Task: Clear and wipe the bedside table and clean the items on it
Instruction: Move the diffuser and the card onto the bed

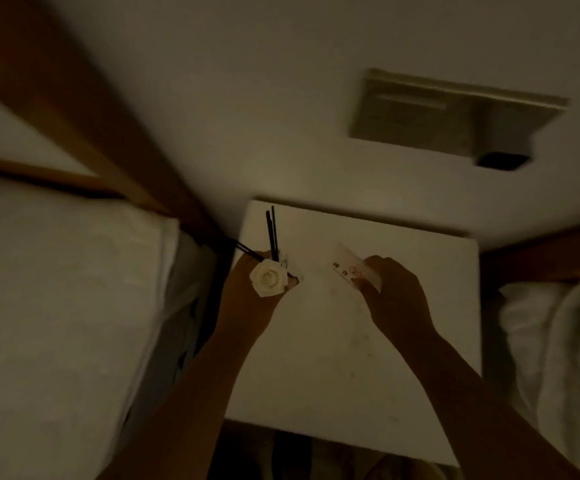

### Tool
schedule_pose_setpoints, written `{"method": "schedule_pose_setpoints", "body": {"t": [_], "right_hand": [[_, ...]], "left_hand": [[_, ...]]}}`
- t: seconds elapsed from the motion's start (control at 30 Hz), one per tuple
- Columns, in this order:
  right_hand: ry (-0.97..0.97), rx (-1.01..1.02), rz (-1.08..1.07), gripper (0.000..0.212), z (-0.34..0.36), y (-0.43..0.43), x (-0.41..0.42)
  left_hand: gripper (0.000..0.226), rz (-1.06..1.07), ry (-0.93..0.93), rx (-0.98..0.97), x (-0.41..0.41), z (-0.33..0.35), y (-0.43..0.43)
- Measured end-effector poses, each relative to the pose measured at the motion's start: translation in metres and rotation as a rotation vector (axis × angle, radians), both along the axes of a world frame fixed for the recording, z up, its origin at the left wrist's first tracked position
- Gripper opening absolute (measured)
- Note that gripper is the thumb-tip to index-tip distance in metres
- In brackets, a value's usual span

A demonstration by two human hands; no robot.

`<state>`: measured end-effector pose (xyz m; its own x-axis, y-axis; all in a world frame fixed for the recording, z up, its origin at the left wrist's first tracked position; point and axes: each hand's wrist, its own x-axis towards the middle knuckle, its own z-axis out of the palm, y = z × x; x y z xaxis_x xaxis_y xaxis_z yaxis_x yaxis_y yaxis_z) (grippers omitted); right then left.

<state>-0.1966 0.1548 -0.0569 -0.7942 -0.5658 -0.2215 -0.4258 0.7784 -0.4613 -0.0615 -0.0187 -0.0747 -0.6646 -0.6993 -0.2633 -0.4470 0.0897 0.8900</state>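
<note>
Clutching a white rose (268,278) with black sticks (272,233) is the left hand (247,306); the right hand (397,296) pinches a printed card (349,266)

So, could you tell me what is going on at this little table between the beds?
A person is leaning over the white bedside table and picking things up from it. Their left hand grips a white rose together with a few black sticks; whatever holds these is hidden by the hand. Their right hand pinches a small printed card over the tabletop. Faint spots show on the tabletop, so it looks not yet wiped.
</note>
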Motion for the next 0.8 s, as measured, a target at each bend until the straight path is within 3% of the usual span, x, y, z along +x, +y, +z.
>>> {"method": "schedule_pose_setpoints", "body": {"t": [0.2, 0.47, 0.57, 0.7, 0.8], "right_hand": [[-0.057, -0.028, 0.326, 0.027, 0.008, -0.12, 0.066], [-0.137, 0.009, 0.717, 0.031, 0.013, -0.272, 0.192], [-0.113, -0.001, 0.869, 0.03, 0.014, -0.313, 0.237], [-0.048, 0.008, 1.042, 0.023, 0.013, -0.361, 0.293], [0.013, 0.005, 1.138, 0.022, 0.01, -0.394, 0.321]], "left_hand": [[0.035, 0.33, -0.073, 0.072, 0.118, 0.004, -0.074], [0.043, 0.715, -0.053, 0.056, 0.274, 0.008, -0.144], [0.041, 0.816, -0.103, -0.002, 0.324, 0.008, -0.159], [0.061, 0.895, -0.154, -0.136, 0.378, 0.001, -0.176], [0.061, 0.934, -0.197, -0.221, 0.399, -0.01, -0.188]]}}
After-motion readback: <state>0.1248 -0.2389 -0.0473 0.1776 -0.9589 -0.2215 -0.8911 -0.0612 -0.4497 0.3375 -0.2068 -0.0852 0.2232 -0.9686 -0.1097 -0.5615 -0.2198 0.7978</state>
